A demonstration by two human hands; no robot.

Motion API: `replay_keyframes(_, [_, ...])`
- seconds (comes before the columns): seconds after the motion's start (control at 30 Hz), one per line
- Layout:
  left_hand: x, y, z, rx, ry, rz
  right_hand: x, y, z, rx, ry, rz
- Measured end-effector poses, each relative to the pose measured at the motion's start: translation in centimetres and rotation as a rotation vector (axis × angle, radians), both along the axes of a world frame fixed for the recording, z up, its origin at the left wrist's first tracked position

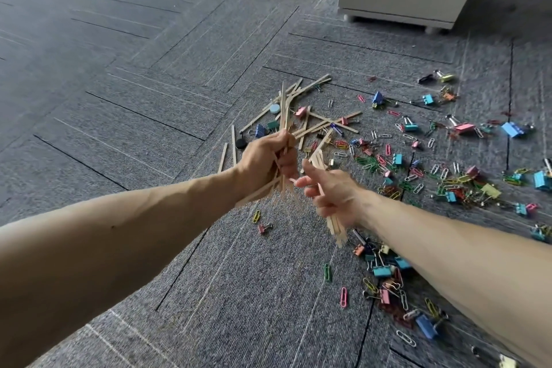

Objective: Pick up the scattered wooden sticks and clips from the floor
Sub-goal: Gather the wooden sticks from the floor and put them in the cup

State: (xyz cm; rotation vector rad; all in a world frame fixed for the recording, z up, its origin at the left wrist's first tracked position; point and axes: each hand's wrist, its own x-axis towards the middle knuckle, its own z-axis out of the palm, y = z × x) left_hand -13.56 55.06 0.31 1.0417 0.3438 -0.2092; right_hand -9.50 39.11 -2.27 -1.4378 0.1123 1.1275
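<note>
Just beyond our fingers (287,162), loose sticks (322,124) lie on the floor (209,263), clips (448,185) spread to their right. Our left hand (264,158) grips a bundle (282,116), our right hand (334,194) clutches a few; we should merge them before reaching down.

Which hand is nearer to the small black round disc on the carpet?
Left. The left hand, gripping wooden sticks, is just right of the black disc in the picture. The right hand, holding more sticks, is farther right and lower.
</note>
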Motion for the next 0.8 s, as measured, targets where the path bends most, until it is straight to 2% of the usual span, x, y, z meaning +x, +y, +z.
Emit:
replay_keyframes(0.13, [-0.3, -0.4, 0.2, -0.115, 0.000, -0.026, 0.6, 0.6, 0.3, 0.113, 0.104, -0.081])
replay_keyframes(0.2, [-0.5, -0.3, 0.3, -0.152, -0.025, -0.041, 0.9, 0.9, 0.6, 0.134, 0.081, -0.080])
replay_keyframes(0.33, [-0.3, 0.7, 0.9, -0.168, -0.109, -0.033, 0.4, 0.9, 1.4, 0.172, -0.066, 0.075])
replay_keyframes(0.47, [-0.2, 1.5, 1.1, -0.158, -0.024, 0.060, -0.5, 0.7, 1.1, 0.141, -0.226, 0.309])
replay_keyframes(0.63, [-0.4, 1.5, 0.6, -0.133, -0.050, 0.088, -0.5, 0.3, 1.4, 0.151, -0.242, 0.369])
replay_keyframes(0.8, [0.4, 3.3, 1.2, -0.048, 0.019, 0.354, -0.6, -0.5, 1.1, 0.110, -0.239, 0.388])
